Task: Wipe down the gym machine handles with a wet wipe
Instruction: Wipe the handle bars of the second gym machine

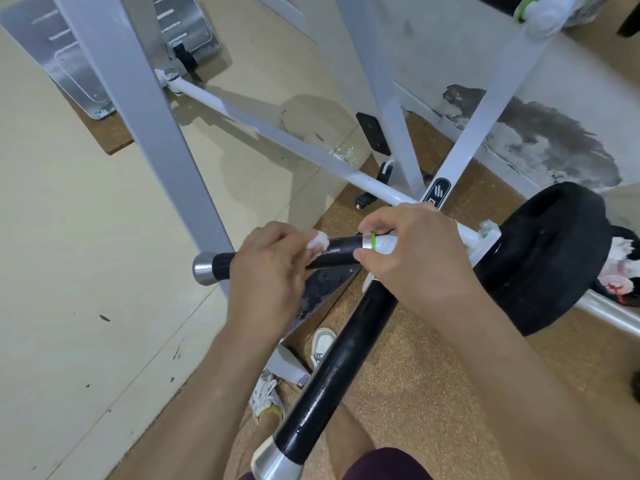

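Note:
A short black handle (337, 254) with a silver end cap (204, 268) juts left from the white gym machine. My left hand (270, 271) wraps around it and holds a crumpled white wet wipe (318, 242) against the black grip. My right hand (412, 251) grips the handle's white base at the green ring (373, 241). A second, longer black handle (332, 368) runs down toward me, ending in a silver cap (277, 462).
White frame tubes (138, 109) cross the view above the hands. A black weight plate (554, 258) sits on a bar at the right. Below are cork flooring (433, 393), pale floor tiles (69, 271) and my feet in sneakers (266, 396).

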### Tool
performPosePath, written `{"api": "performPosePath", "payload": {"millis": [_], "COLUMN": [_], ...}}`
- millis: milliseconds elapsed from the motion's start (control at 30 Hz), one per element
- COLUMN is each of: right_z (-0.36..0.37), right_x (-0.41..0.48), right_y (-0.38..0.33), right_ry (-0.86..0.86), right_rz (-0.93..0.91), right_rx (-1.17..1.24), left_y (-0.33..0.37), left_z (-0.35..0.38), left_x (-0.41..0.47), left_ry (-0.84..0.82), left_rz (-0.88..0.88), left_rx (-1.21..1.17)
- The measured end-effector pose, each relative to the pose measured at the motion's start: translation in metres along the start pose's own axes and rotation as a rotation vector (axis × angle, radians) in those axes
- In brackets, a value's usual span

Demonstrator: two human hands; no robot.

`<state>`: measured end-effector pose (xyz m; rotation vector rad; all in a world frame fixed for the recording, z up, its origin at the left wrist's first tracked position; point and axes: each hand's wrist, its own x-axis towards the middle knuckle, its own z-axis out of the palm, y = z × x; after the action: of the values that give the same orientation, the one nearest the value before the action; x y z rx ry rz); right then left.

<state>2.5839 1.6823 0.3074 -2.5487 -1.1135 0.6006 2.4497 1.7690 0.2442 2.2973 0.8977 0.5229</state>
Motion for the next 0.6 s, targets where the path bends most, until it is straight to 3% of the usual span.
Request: {"api": "performPosePath", "payload": {"millis": [67, 167, 300, 433, 600], "right_z": [0.0, 0.001, -0.01, -0.017, -0.021], "right_x": [0.001, 0.001, 0.002, 0.006, 0.014], "right_y": [-0.002, -0.004, 0.002, 0.008, 0.008], "right_ry": [0.012, 0.024, -0.102, -0.161, -0.254], "right_rz": [0.014, 0.018, 0.03, 0.074, 0.024], "right_rx": [-0.008, -0.011, 0.047, 0.14, 0.121], "left_y": [0.014, 0.036, 0.015, 0.023, 0.05], "left_z": [0.008, 0.022, -0.001, 0.002, 0.022], "left_x": [0.005, 0.016, 0.014, 0.016, 0.019], "left_ry": [-0.017, -0.057, -0.169, -0.175, -0.135], "left_rz": [-0.041, 0.052, 0.096, -0.023, 0.055], "left_rx": [-0.008, -0.039, 0.051, 0.058, -0.048]}}
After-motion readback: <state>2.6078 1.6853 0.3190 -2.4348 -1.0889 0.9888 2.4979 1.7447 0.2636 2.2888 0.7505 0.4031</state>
